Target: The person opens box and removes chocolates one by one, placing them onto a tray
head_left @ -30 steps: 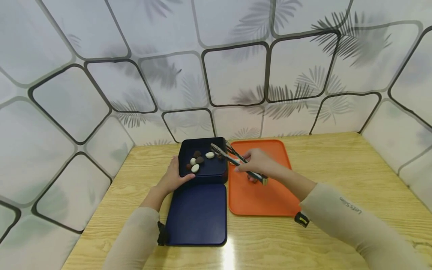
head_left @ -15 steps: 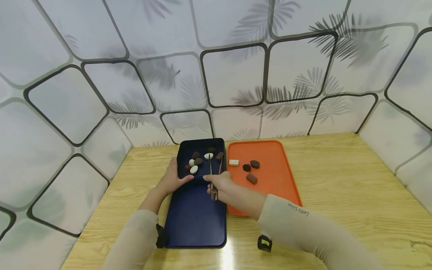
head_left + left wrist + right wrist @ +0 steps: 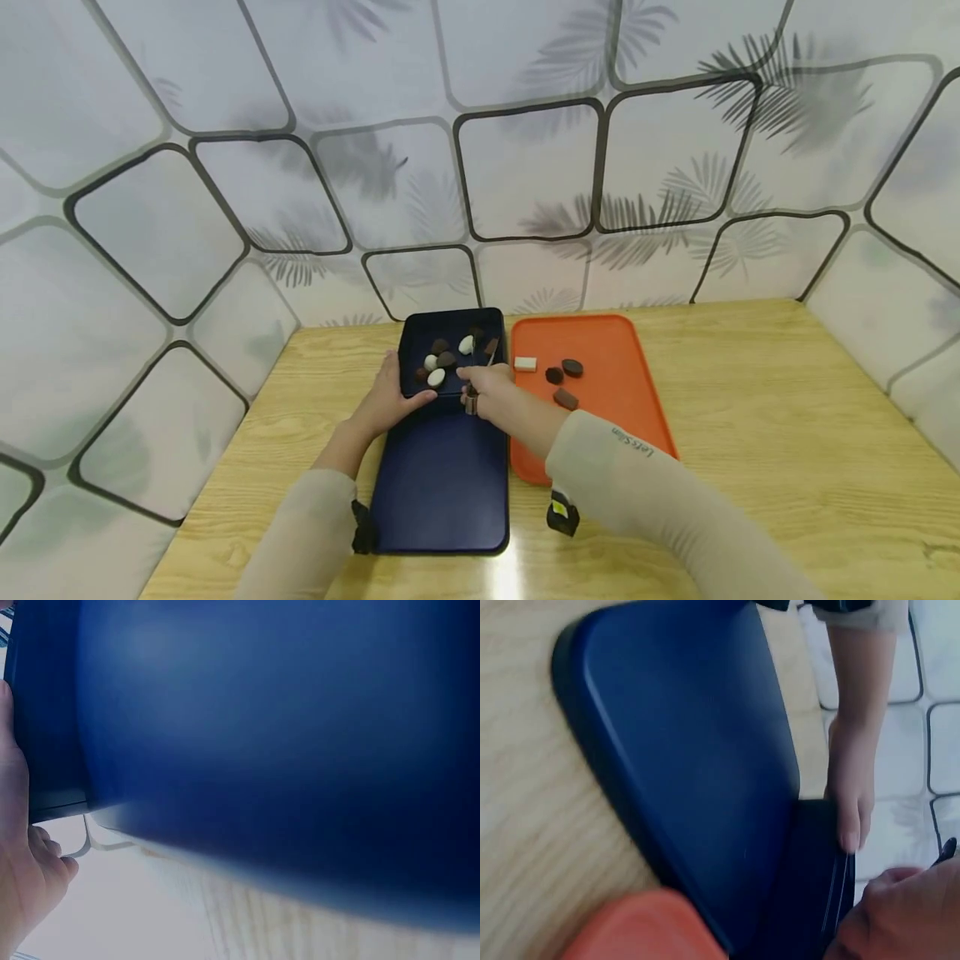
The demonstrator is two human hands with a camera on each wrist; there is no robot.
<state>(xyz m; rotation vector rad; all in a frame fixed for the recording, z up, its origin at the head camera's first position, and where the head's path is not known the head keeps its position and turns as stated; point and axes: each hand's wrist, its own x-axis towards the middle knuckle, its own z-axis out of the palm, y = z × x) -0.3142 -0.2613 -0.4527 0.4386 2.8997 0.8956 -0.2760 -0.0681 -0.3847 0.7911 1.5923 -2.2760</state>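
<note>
Probably for steadiness, the left hand (image 3: pixel 381 406) grips the dark box (image 3: pixel 420 333), thumb apart from fingers; the right hand (image 3: pixel 492 392), fingers closed, holds tongs (image 3: pixel 471 404) toward a white piece (image 3: pixel 467 344) ahead.

box (image 3: pixel 417 335): navy | tray (image 3: pixel 600 343): orange | pieces (image 3: pixel 572 367): brown, white | table (image 3: pixel 750 400): yellowish, wood-grained | wall (image 3: pixel 525 183): white, dark-lined, grey-fronded

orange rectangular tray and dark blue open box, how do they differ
The orange rectangular tray is shallow, while the dark blue open box has taller walls. The tray carries four pieces in view; the box holds more. The person's left hand holds the box, while the right forearm crosses over the tray. Both hold dark and white pieces.
</note>
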